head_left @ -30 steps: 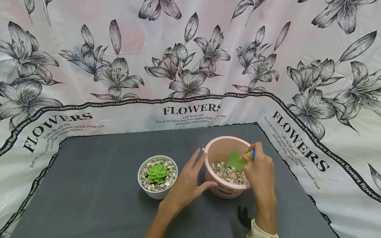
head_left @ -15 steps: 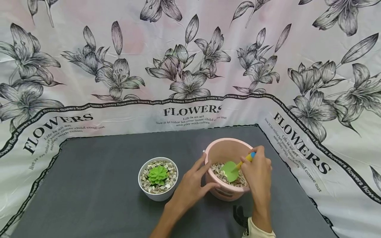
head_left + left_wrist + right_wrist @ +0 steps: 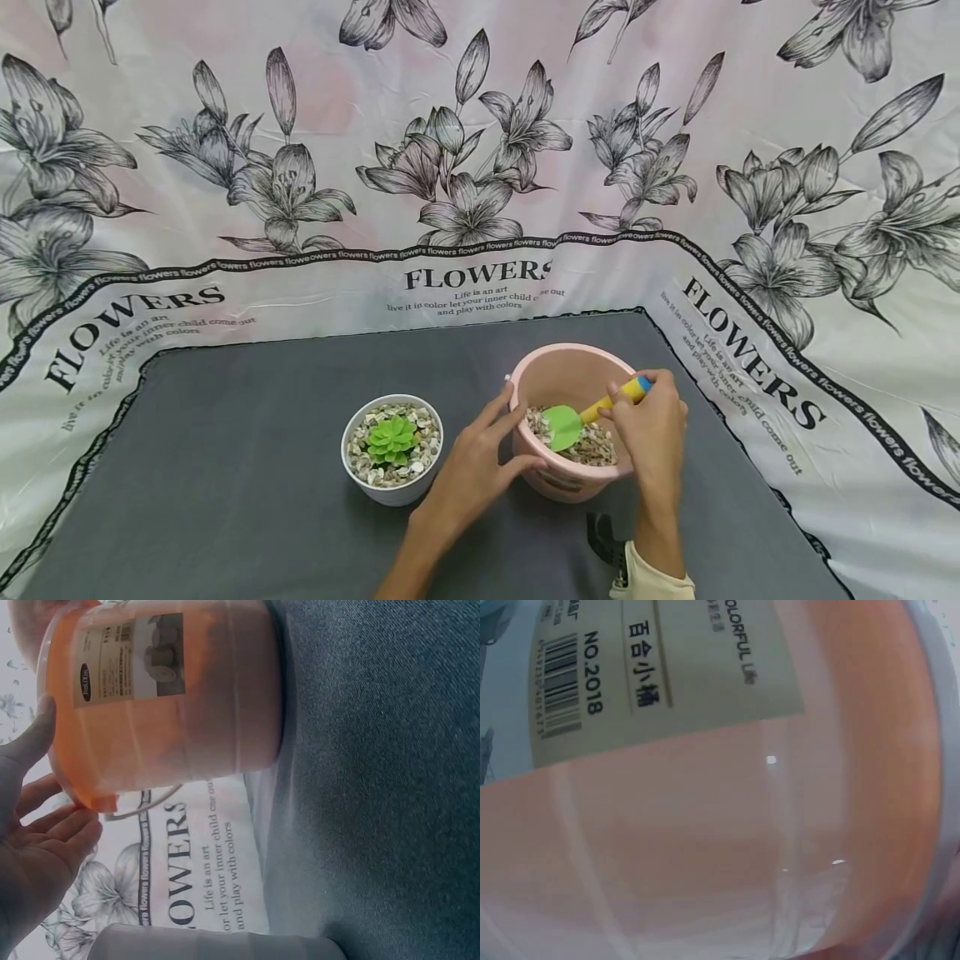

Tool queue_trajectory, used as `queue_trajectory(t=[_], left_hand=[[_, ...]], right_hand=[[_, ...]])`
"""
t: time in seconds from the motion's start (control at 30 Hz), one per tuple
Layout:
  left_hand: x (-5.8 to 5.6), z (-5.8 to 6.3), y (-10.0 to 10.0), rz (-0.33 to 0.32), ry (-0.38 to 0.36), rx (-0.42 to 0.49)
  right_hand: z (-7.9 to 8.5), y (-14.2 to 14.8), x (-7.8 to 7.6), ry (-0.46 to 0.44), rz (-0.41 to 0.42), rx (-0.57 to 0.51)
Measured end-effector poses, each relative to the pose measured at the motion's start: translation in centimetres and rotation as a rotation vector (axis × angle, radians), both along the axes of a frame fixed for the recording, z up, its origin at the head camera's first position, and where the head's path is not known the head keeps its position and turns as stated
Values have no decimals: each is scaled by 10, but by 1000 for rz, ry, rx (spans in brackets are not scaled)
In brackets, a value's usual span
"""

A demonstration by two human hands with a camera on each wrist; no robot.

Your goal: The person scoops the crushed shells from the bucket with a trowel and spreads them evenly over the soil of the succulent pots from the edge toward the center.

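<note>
A pink plastic bucket [image 3: 558, 481] stands on the grey surface, part filled with small pebbles [image 3: 597, 448]. My left hand [image 3: 471, 471] holds it from the left, fingers at the rim and thumb along the near side. In the left wrist view the fingertips sit at the handle lug of the bucket [image 3: 225, 697]. My right hand [image 3: 651, 429] grips the yellow handle of a toy shovel [image 3: 564, 427]. Its green blade is down among the pebbles, tilted to the left. The right wrist view is filled by the bucket wall [image 3: 667, 840]; that hand's fingers are hidden there.
Left of the bucket is a white pot [image 3: 392, 495] of pebbles holding a green succulent [image 3: 391, 440]. Behind and at both sides hangs a floral cloth [image 3: 480, 283]. A dark strap [image 3: 603, 537] shows by the right wrist.
The shovel has swung from the right part of the bucket to its left side, blade lower into the pebbles. My left fingers have come in against the rim.
</note>
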State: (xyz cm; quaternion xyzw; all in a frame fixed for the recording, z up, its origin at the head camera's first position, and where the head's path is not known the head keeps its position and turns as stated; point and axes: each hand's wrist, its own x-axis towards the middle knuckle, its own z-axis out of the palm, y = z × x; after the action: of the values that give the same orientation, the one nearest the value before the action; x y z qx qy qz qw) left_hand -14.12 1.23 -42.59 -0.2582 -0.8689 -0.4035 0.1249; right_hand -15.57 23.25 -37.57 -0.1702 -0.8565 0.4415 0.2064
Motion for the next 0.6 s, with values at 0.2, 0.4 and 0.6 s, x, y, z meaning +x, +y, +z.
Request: queue_trajectory(t=[0.2, 0.4, 0.6], left_hand=[[-3, 1, -3, -12, -9, 5], [-4, 0, -5, -10, -2, 3], [-5, -1, -9, -12, 6, -5]], right_hand=[[6, -1, 3, 102, -47, -85], [13, 9, 6, 130, -49, -216], [15, 16, 9, 138, -79, -339]])
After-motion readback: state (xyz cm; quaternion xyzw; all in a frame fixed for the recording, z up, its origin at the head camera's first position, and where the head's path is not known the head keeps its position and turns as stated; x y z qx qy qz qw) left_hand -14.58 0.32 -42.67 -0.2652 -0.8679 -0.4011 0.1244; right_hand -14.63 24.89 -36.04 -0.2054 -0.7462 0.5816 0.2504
